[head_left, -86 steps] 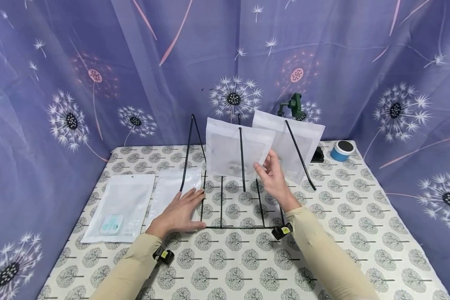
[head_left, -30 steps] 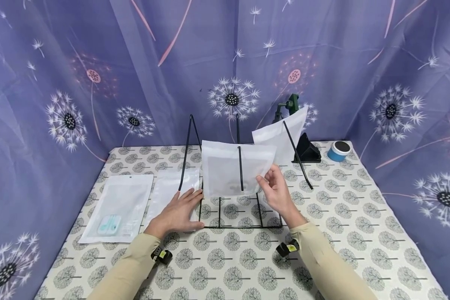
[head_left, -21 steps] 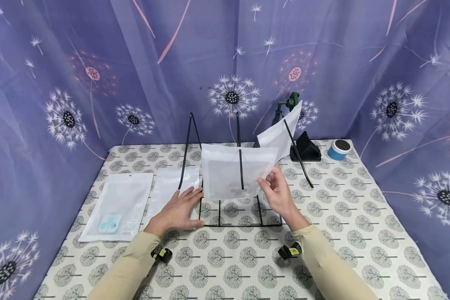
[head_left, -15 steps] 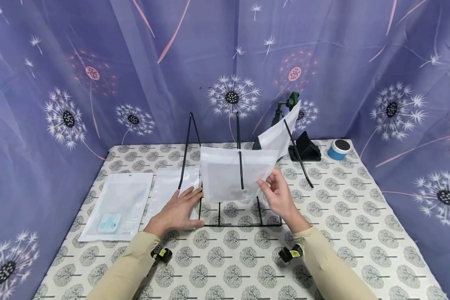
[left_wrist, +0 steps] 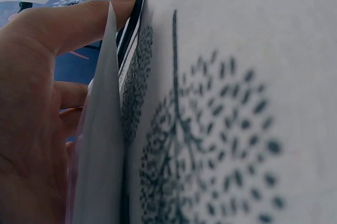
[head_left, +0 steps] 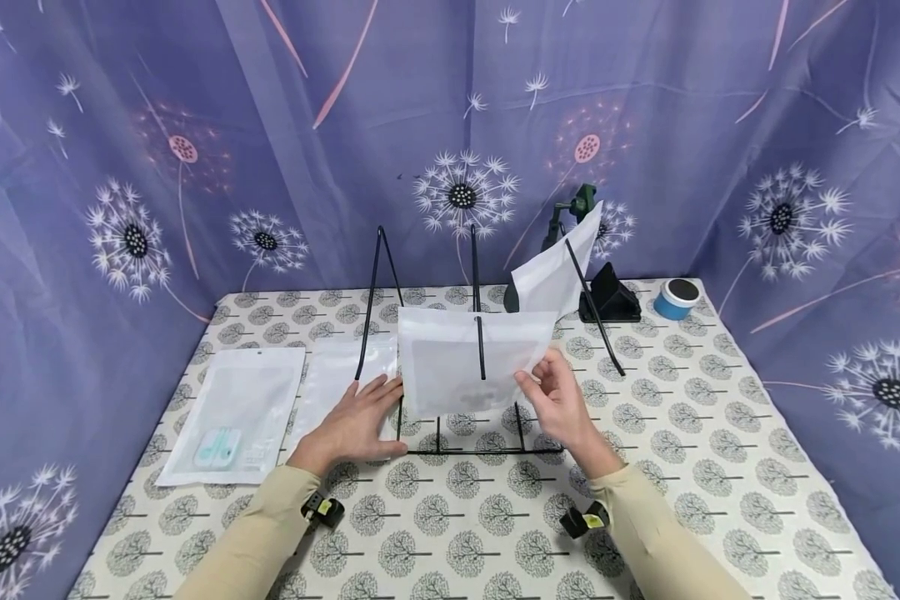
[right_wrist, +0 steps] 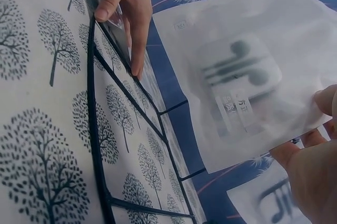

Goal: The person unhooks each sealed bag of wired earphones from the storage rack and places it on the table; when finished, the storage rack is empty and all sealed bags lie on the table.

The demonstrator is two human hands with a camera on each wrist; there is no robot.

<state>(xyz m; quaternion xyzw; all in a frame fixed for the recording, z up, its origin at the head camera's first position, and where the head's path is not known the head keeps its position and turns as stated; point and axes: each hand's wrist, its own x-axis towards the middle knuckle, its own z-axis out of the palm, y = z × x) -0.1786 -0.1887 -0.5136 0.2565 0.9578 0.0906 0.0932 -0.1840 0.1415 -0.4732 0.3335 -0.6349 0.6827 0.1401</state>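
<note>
A frosted white zip pouch hangs on the middle prong of a black wire display rack. My right hand pinches its right edge between thumb and fingers. In the right wrist view, earphones in a square case show through the pouch. My left hand lies palm down with fingers spread, its fingertips and thumb at the rack's left base bar. Under that hand is a flat white pouch, partly hidden.
A second hanging pouch sits turned at an angle on the rack's right prong. Left on the table lies another pouch with earphones inside. A black stand with a green clamp and a blue round tub stand behind.
The middle pouch has slid down and forward along its prong, with my right hand still pinching it. The right-hand pouch has swung to an angle. My left hand has stayed put.
</note>
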